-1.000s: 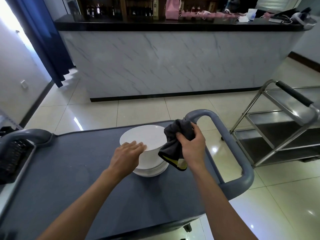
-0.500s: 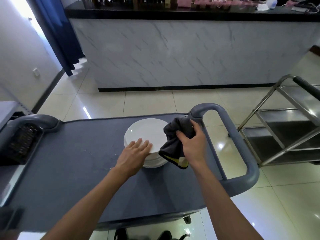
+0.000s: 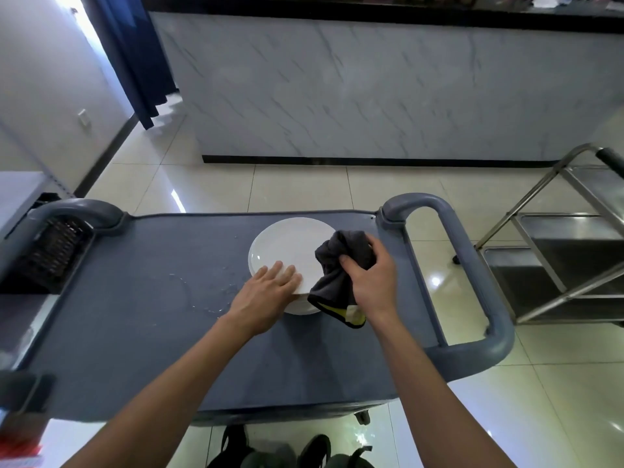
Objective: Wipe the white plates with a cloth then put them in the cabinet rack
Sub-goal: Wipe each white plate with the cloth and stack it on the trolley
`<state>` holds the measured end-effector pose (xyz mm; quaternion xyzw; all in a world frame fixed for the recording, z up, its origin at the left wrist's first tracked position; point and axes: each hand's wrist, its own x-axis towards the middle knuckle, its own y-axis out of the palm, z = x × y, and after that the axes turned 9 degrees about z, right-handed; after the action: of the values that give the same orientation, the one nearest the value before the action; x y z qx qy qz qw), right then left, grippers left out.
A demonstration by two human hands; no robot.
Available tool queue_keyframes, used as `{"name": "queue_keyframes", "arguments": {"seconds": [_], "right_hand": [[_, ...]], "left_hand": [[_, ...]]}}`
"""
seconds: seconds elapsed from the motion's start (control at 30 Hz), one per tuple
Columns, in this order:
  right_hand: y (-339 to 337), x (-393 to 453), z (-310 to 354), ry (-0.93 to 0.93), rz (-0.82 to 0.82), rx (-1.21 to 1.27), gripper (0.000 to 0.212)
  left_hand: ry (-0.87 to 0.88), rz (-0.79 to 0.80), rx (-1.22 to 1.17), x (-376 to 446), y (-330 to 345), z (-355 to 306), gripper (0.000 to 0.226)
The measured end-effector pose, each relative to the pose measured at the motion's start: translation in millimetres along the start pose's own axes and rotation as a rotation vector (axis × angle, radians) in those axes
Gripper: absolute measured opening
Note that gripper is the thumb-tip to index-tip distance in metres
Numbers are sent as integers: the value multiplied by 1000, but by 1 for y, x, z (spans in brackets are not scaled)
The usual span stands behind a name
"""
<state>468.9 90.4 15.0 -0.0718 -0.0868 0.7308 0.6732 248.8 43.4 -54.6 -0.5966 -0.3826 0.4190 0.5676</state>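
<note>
– Where are the plates?
– Stacked on a grey cart. The left hand lies flat on the top plate's near rim.
– And the right hand?
– It grips a dark cloth against the plate.

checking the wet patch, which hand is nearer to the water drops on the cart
Left. The left hand rests on the plate rim beside the water drops; the right hand grips the cloth across the plate.

cart: grey, under my fingers
water drops: on cart top, left of my fingers
steel trolley: well right of my fingers
marble counter: far beyond my fingertips
blue curtain: far ahead, left of my fingers
</note>
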Motion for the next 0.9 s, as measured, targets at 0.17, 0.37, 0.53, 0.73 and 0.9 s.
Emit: {"name": "queue_keyframes", "arguments": {"seconds": [0.17,0.37,0.53,0.73,0.9], "right_hand": [[5,3,-1,-2,30,-1,40],[15,9,-2,-3,70,-13,39],[25,12,5,-27,108,-25,39],[46,13,14,-63,167,-20,42],[76,12,26,-96,231,-8,42]], "left_hand": [[17,-35,-128,1,-4,1,26],[15,-56,-175,-3,-8,-1,35],[-273,-221,-525,-11,-11,-5,30],[-469,-379,-1022,-14,-38,-16,22],[-471,-480,-1482,-25,-48,-14,33]]}}
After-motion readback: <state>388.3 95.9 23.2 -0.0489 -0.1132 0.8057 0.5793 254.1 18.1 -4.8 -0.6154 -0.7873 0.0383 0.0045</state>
